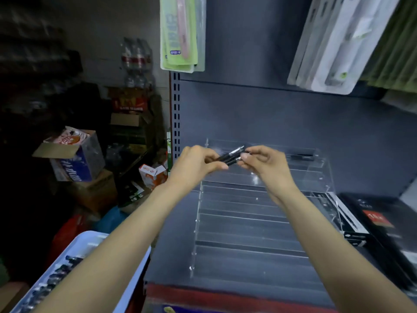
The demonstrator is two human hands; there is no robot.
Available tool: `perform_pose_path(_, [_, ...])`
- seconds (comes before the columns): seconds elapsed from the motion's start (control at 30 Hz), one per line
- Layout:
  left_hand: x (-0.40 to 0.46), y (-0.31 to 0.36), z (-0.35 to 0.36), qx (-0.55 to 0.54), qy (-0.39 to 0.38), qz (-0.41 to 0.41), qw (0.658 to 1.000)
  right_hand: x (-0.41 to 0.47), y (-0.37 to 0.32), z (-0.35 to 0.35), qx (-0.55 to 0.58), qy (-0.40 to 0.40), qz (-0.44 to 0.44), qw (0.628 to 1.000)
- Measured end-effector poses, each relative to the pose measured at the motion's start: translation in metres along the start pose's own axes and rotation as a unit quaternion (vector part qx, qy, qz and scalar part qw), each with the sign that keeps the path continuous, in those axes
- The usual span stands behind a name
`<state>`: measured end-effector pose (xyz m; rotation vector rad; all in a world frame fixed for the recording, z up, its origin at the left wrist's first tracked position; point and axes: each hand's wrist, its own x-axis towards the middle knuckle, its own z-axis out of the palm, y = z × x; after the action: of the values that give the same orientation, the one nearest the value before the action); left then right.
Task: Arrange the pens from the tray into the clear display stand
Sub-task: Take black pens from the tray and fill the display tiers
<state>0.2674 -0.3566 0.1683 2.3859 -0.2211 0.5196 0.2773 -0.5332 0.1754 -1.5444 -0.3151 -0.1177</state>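
The left hand [196, 163] and the right hand [264, 162] are raised close together above the upper part of the clear display stand [243, 222]. Between them they hold a few black pens [232, 155] in a small bundle. The fingers of the left hand are curled around the lower ends of the pens, and the thumb and fingers of the right hand pinch the bundle near its upper ends. The pens lie slanted, with their silver tips pointing up and to the right.

The stand is on the grey shelf [171, 256], leaning back in steps with long horizontal slots. Most slots that can be seen hold nothing; one dark pen [302, 157] lies in a slot near the top right.

At the lower left, beside the shelf, there is a white tray [90, 239] with more dark pens [56, 276] in a row, partly hidden by the left forearm. To the right of the stand lie black boxes [379, 222]. Cardboard boxes [74, 154] are stacked in the dark area on the left.
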Motion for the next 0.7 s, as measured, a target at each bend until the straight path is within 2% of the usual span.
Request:
perform_pose_path(0.1, [0.007, -0.001, -0.004, 0.033, 0.064, -0.012, 0.997, 0.011, 0.0, -0.021, 0.042, 0.035, 0.003, 0.998])
perform_pose_path(0.2, [0.013, -0.004, -0.007, 0.07, 0.052, -0.001, 0.996, 0.021, 0.002, -0.037, 0.067, 0.073, 0.02, 0.995])
perform_pose_path(0.27, [0.019, -0.002, -0.004, 0.064, 0.036, 0.007, 0.997, 0.027, 0.005, -0.043, 0.045, 0.088, 0.028, 0.995])
perform_pose_path(0.43, [0.023, -0.001, 0.006, 0.031, 0.003, 0.013, 0.999, 0.038, 0.024, -0.045, -0.151, 0.059, 0.03, 0.986])
perform_pose_path(0.53, [0.022, -0.002, 0.008, 0.007, 0.014, 0.011, 1.0, 0.042, 0.031, -0.041, -0.342, 0.039, -0.018, 0.939])
perform_pose_path(0.7, [0.02, -0.003, 0.009, -0.028, 0.026, -0.002, 0.999, 0.047, 0.038, -0.041, -0.475, 0.034, -0.026, 0.879])
